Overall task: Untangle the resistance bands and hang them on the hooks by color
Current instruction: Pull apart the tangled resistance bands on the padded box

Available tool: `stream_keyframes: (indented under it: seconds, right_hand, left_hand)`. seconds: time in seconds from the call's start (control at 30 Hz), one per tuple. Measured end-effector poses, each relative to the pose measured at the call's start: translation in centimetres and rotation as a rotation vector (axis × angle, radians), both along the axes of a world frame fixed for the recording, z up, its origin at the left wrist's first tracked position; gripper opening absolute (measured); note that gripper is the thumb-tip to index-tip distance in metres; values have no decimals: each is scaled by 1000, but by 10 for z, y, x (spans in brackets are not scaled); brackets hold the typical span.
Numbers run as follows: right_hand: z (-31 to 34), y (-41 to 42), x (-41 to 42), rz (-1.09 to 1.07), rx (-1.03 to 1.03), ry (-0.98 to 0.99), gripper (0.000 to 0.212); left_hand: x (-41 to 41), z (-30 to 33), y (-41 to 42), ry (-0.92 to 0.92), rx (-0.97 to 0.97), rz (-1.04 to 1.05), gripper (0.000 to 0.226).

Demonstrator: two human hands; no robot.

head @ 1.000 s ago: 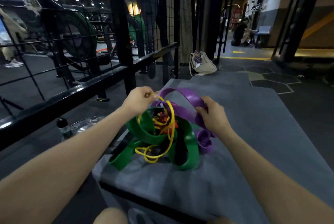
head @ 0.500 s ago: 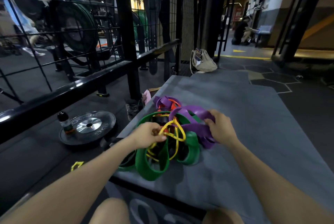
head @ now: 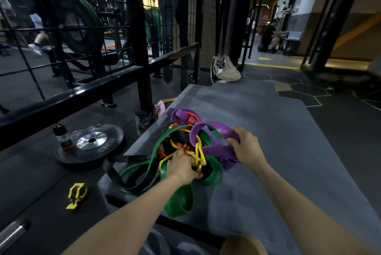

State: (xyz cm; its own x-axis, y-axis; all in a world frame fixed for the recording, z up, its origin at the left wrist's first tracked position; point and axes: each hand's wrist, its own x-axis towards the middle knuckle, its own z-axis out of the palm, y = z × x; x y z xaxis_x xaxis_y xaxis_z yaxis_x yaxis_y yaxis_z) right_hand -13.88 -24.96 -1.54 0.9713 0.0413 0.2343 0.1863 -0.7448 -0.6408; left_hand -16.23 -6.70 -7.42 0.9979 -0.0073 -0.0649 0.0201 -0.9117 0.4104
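A tangled heap of resistance bands lies on the grey platform (head: 278, 151). A wide green band (head: 181, 203) loops toward me, a thin yellow band (head: 199, 151) runs through the middle, and orange bands (head: 190, 117) and a black band (head: 132, 159) lie among them. My left hand (head: 181, 168) sits in the heap and grips the yellow band. My right hand (head: 245, 147) grips a wide purple band (head: 214, 129) at the heap's right side. No hooks are in view.
A weight plate (head: 90, 143) with a small bottle (head: 61, 136) on it lies on the floor to the left, near a yellow clip (head: 76, 194). A black rack rail and mesh (head: 86, 90) run along the left. A beige bag (head: 224, 69) sits beyond the platform. A person crouches far back.
The heap has dropped from lifted to lying spread on the platform. My left hand moved down into the tangle with the yellow band; my right hand kept hold of the purple band.
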Motion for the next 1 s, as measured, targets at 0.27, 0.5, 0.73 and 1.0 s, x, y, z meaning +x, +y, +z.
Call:
stream_keyframes:
  seconds: [0.27,0.5,0.73,1.0]
  right_hand:
    - [12,9,7,-21,54,-50,20]
    - [30,24,9,-1,53,-86,20]
    - [23,20,6,-32,62,-33,13]
    - [39,29,-2,7,71,-57,20]
  left_hand:
    - [8,104,53,-28,-284,-22,31]
    - [7,129,79,-253,240,29,31]
    - [-4,145,106,-162,-315,264,22]
    - [-5,191,64,-60,-874,155,22]
